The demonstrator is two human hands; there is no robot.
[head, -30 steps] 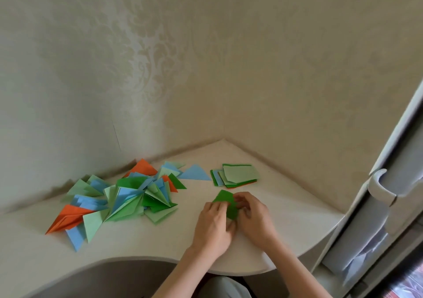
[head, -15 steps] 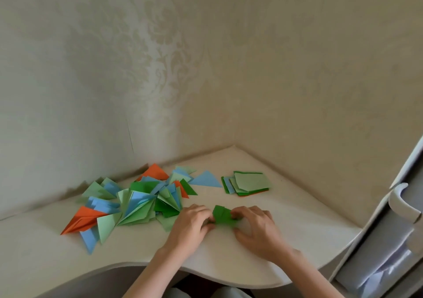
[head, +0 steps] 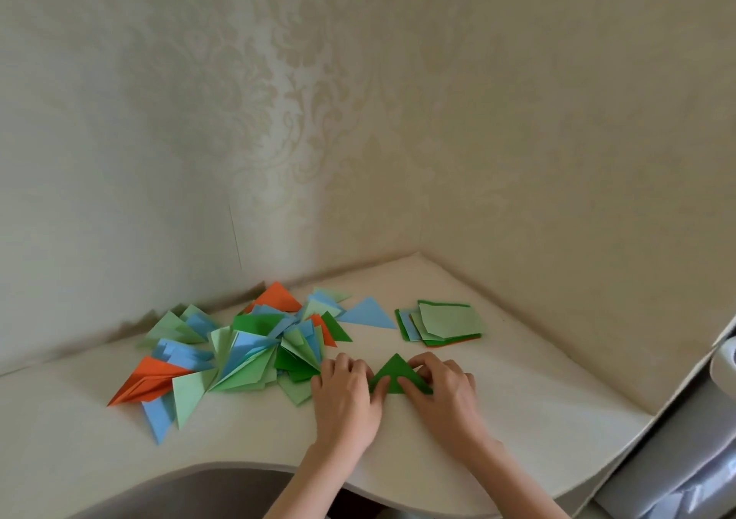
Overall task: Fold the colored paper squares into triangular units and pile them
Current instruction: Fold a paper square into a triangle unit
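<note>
On surface (head: 517, 419), at 9 o'clock of hands: pile of folded triangles (head: 239, 355), partly overlapped. At 12: stack of squares (head: 446, 321). Left hand (head: 344, 395) and right hand (head: 446, 393) pressing dark green triangle (head: 394, 375), covering its lower corners; fingers curled, grip unclear.

One head view only, so you share nothing with another. You look forward and down from above the desk (head: 498, 431) near edge, facing the far wall corner (head: 414, 215), hands close below centre.
</note>
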